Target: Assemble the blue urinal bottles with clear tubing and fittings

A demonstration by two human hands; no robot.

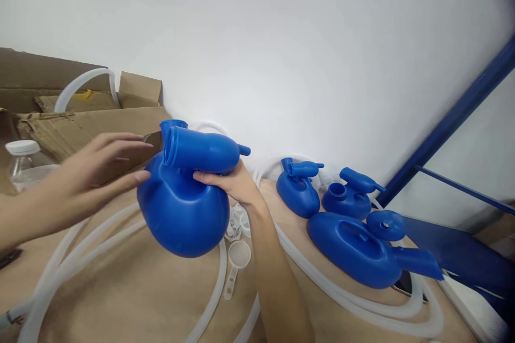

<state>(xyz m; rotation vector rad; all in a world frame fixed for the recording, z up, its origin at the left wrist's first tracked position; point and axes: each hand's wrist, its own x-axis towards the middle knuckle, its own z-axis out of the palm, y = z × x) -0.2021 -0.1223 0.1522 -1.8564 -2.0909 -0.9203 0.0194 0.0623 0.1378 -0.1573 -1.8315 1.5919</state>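
My right hand (237, 182) grips a blue plastic urinal bottle (185, 220) by its handle, holding it above the table. A blue tapered sleeve with a narrow spout (205, 150) lies across the top of the bottle, and behind it shows the bottle's round mouth (173, 124). To the left, my left hand (104, 166) is open, its fingers stretched toward the bottle. The thumb tip is at the bottle's side; I cannot tell whether it touches. Below the bottle lies a white measuring scoop (237, 262), beside a cluster of small white plastic parts (238, 222).
Several blue urinal bottles (350, 246) stand on the right of the table (132, 295). Clear hose (322, 281) loops across the tabletop. At left are an open cardboard box (96, 123) and a white-capped bottle (23, 161). A phone (406, 283) lies partly under a bottle.
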